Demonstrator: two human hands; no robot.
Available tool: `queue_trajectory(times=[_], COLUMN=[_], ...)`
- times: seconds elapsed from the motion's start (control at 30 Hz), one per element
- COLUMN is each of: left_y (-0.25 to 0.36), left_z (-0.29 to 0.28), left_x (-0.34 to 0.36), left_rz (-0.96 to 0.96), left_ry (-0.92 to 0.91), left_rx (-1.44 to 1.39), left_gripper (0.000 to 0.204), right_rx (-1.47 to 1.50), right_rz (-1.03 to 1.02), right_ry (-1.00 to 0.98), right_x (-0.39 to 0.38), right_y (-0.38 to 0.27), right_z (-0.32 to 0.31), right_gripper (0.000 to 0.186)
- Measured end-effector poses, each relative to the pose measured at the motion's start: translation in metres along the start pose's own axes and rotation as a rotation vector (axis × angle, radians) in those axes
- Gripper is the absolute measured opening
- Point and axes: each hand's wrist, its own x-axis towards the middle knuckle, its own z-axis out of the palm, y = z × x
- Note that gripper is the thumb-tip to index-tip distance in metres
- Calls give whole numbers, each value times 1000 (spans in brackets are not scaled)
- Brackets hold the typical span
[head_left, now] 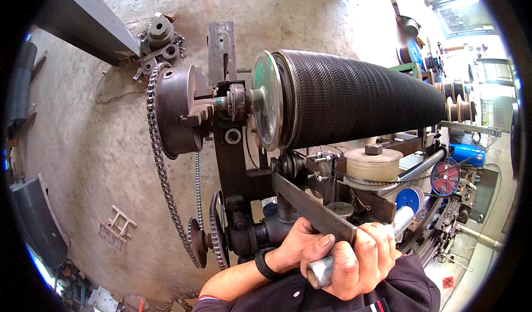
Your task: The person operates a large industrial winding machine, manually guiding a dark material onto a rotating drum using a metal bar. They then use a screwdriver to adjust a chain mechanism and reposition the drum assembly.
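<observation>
My left hand [299, 251], with a black band at its wrist, is closed at the near end of a flat metal bar [310, 204]; some of its fingers are hidden. My right hand [363, 262] wraps round a grey metal pipe [321, 271] beside that end, and the pipe's far end shows past my knuckles. Beyond my hands, a large roller wound with black ridged material [360, 99] lies across the machine, with a shiny metal disc [268, 101] at its left end. Below the roller sits a pale spool [374, 164] topped by a hex nut.
Left of the roller, a dark chuck [176, 110] stands beside a drive chain [160, 171] running down to sprockets [217, 231]. Metal parts [160, 31] lie by a grey post [88, 21]. A red fan [445, 176] and a blue spool [409, 199] are at the right.
</observation>
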Motion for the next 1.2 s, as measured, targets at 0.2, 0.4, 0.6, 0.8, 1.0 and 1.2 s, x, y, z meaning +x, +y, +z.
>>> queue_trajectory(times=[0.2,0.4,0.6,0.8,1.0,1.2], left_y=[4,6,7,4,6,6], left_z=[5,5,6,3,3,0], left_x=[0,-2,-2,-1,-1,-2], left_rz=[-26,-16,-7,8,-8,-37], left_ry=[12,16,22,-5,3,13], left_rx=[-26,-28,-24,-31,-42,-44], left_gripper=[70,69,67,65,66,68], right_rx=[-13,7,6,-7,-3,3], right_rz=[3,6,-25,-12,-20,5], right_ry=[19,-9,-13,9,1,-44], right_x=[-1,2,2,2,2,4], right_y=[0,-3,0,-2,-2,-4], right_z=[2,0,0,1,2,-2], right_gripper=[13,13,14,14,13,15])
